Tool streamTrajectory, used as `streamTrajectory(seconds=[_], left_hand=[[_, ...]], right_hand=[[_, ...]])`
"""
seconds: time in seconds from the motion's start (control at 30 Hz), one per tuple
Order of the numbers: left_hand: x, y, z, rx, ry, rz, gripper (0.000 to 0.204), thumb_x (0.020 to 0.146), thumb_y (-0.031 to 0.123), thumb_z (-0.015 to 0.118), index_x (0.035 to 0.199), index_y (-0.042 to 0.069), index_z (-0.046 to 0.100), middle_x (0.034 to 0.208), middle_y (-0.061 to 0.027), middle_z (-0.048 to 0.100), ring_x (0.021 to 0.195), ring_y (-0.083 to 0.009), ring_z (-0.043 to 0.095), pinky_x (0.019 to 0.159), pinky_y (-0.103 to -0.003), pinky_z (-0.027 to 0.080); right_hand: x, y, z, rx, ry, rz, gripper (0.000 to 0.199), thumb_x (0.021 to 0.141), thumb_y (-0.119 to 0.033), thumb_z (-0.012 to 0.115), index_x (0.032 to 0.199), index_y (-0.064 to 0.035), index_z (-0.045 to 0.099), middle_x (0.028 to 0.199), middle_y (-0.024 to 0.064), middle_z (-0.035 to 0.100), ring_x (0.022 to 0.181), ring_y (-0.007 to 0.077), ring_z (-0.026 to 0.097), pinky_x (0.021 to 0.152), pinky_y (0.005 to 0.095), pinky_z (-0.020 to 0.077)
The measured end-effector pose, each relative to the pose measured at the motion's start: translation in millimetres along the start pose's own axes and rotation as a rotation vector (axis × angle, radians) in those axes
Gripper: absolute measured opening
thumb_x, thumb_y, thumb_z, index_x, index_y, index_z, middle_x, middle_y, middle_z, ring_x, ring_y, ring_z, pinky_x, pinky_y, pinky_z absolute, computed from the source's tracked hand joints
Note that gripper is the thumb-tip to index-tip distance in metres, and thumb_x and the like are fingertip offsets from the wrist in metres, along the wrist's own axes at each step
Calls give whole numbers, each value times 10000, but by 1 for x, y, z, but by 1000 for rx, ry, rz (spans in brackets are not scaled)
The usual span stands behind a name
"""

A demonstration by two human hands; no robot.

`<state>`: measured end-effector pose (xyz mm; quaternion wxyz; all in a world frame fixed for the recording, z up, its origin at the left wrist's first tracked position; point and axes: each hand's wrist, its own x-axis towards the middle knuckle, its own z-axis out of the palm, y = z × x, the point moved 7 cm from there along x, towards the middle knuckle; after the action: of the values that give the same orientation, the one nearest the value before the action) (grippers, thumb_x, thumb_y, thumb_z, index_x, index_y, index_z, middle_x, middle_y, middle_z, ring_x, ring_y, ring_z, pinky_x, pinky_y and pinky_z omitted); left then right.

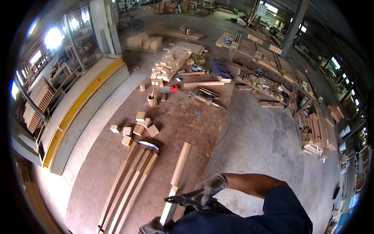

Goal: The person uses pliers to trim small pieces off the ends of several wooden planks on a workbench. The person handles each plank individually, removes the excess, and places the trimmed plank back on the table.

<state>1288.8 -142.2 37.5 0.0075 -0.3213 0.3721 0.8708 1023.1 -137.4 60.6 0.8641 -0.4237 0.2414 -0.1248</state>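
In the head view, the wooden bar [181,165] stands out in front of the person's body, its far end over the brown tabletop [183,128], to the right of four long wooden strips [134,185] and nearer than the small wooden blocks [138,130]. The gloved left hand [154,227] seems closed around the near end of this bar, but the lower edge of the view cuts it, so I cannot tell how tight the hold is. The gloved right hand [208,189] is wrapped on a black hand tool [191,198], whose tip crosses in front of the bar, just below a step in its surface; whether they touch, I cannot tell. Most of the bar's length reaches beyond both hands. I judge that the bar is stiff and rather light, not fragile, and dry enough that gloves should not slip on it. Because it is held near one end, it would probably tip at the far end; a hold on its flat sides, closer to the middle, should be steadier.
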Motion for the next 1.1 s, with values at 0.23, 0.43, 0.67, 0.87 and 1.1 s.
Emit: streamTrajectory(seconds=[0.23, 0.43, 0.67, 0.87, 1.1], left_hand=[[9, -36, -56, 133, 281, 4, 327, 756, -2, 855, 1031, -50, 686, 719, -79, 688, 541, -158, 642, 507, -285, 495], [7, -51, -57, 107, 355, -14, 333, 757, -13, 857, 1028, -49, 667, 699, -81, 675, 524, -149, 627, 486, -282, 478], [13, -57, -55, 184, 313, -4, 312, 772, -9, 853, 1021, -50, 669, 682, -81, 679, 539, -142, 633, 498, -274, 480], [5, -79, -69, 189, 266, -47, 362, 831, 110, 802, 1165, 18, 694, 831, -42, 731, 675, -114, 655, 581, -296, 516], [4, -48, -51, 289, 291, -64, 304, 847, 81, 788, 1130, 18, 695, 738, -10, 644, 631, -95, 597, 567, -258, 475]], right_hand=[[-34, -15, -29, 306, 400, -168, 470, 935, -311, 724, 1247, 28, 632, 966, 115, 724, 714, 180, 686, 633, 274, 526], [-52, -2, -93, 130, 969, -148, 370, 990, -288, 690, 1233, -9, 666, 955, 123, 735, 775, 229, 721, 707, 346, 583], [-60, 14, -108, -423, 1212, 150, 385, 963, -357, 712, 1146, -19, 734, 875, 192, 741, 826, 276, 728, 783, 417, 552], [-61, -12, -107, -623, 1210, 155, 401, 924, -372, 724, 1053, 8, 734, 866, 227, 737, 858, 325, 739, 752, 458, 544], [-88, -34, -76, -804, 1332, 231, 310, 950, -268, 700, 1124, -13, 674, 947, 256, 713, 914, 425, 708, 787, 486, 546]])
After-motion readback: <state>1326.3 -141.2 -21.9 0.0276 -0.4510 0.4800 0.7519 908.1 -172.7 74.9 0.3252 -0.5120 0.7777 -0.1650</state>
